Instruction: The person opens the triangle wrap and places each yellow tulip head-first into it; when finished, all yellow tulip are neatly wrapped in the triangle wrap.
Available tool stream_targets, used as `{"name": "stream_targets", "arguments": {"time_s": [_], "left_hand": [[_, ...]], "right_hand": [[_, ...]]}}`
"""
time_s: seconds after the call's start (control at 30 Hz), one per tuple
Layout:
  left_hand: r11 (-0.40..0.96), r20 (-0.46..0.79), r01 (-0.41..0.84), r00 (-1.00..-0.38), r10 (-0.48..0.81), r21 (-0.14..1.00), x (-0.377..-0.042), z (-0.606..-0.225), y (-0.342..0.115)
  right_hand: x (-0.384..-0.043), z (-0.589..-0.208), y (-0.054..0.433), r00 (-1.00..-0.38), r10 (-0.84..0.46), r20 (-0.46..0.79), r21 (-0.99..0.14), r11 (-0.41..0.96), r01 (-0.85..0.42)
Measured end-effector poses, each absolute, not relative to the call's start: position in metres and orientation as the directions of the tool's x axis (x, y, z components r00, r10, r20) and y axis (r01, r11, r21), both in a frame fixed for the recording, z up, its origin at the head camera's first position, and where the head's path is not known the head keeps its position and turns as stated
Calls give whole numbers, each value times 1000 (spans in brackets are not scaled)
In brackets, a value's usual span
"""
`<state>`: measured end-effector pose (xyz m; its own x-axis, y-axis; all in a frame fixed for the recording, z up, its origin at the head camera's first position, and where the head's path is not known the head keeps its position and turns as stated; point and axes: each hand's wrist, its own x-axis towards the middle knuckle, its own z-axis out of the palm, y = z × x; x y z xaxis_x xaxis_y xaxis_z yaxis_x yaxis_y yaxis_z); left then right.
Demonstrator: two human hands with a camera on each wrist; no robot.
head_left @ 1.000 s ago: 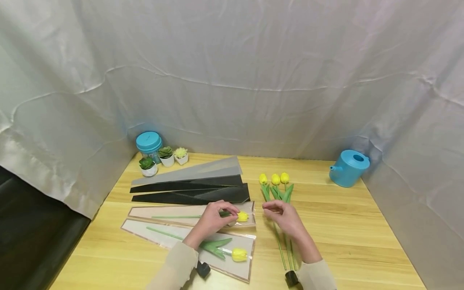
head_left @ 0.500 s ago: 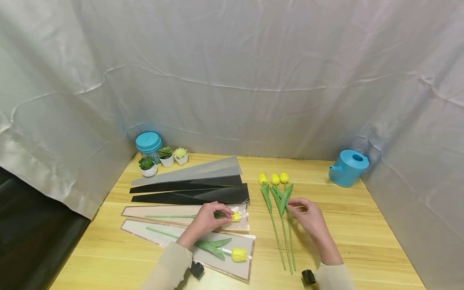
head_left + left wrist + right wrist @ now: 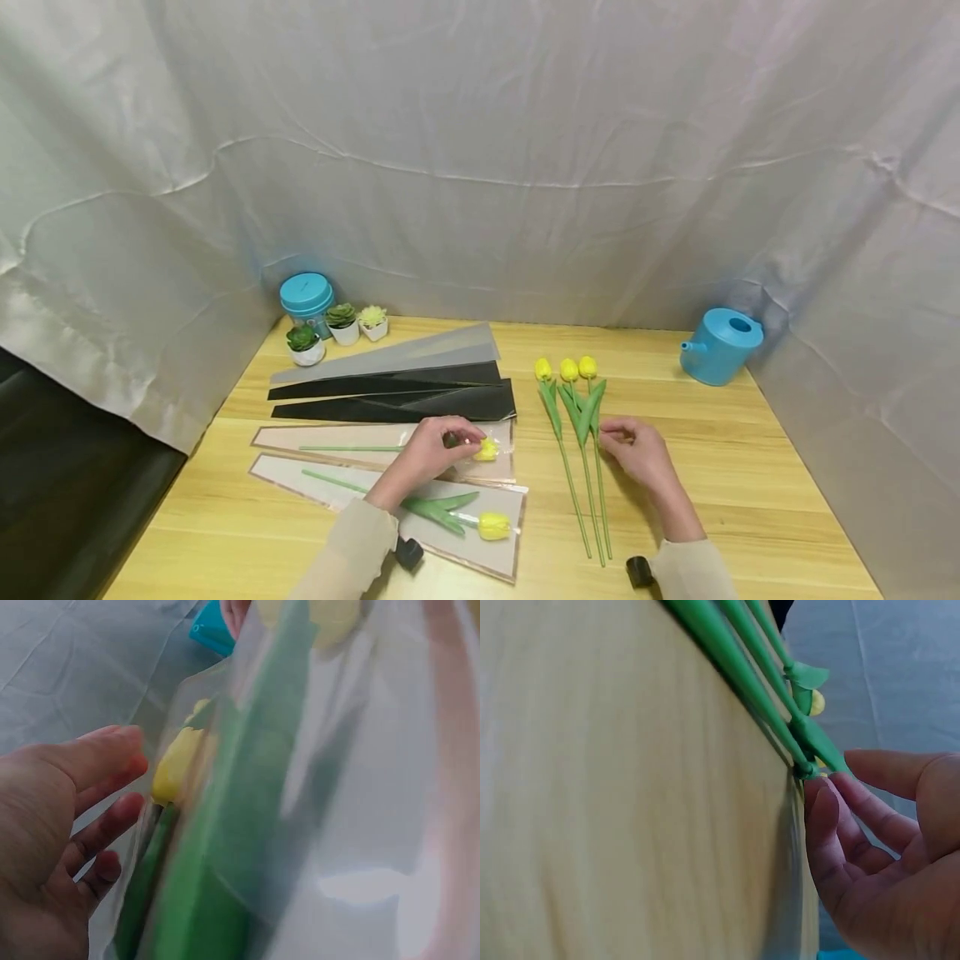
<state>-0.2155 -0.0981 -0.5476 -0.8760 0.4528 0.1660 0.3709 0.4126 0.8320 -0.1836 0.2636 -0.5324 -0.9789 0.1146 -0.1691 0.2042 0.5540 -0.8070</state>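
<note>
Three yellow tulips (image 3: 568,369) with green leaves (image 3: 591,410) lie on the counter (image 3: 750,492), long axes running near to far, blooms at the far end. The left hand (image 3: 437,454), fingers parted and holding nothing, is over a sleeved tulip (image 3: 487,451) whose bloom points right; the right hand (image 3: 636,454) curves its fingers beside the leaves, but any grip cannot be told.

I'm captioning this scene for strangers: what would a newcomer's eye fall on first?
Probably the three yellow tulips laid side by side on the table, just beside the right hand. Next, two more tulips lie in pale wrappers by the left hand. The bright blue watering can at the back right likely stands out too.
</note>
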Motion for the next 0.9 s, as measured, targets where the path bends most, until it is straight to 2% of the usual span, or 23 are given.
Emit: {"name": "stream_targets", "arguments": {"time_s": [0.23,0.5,0.73,0.9], "left_hand": [[414,178,369,-884,432,832,-244,-538,-91],[518,120,346,-900,419,782,-283,-542,-78],[605,41,310,-908,416,734,-288,-553,-72],[598,38,305,-908,416,741,-287,-560,-69]], "right_hand": [[-187,-535,262,-967,113,-230,-844,472,256],[-193,-539,262,-963,108,-246,-849,456,269],[-198,-541,259,-960,113,-256,-838,469,279],[-198,-541,260,-958,116,-263,-838,464,287]]}}
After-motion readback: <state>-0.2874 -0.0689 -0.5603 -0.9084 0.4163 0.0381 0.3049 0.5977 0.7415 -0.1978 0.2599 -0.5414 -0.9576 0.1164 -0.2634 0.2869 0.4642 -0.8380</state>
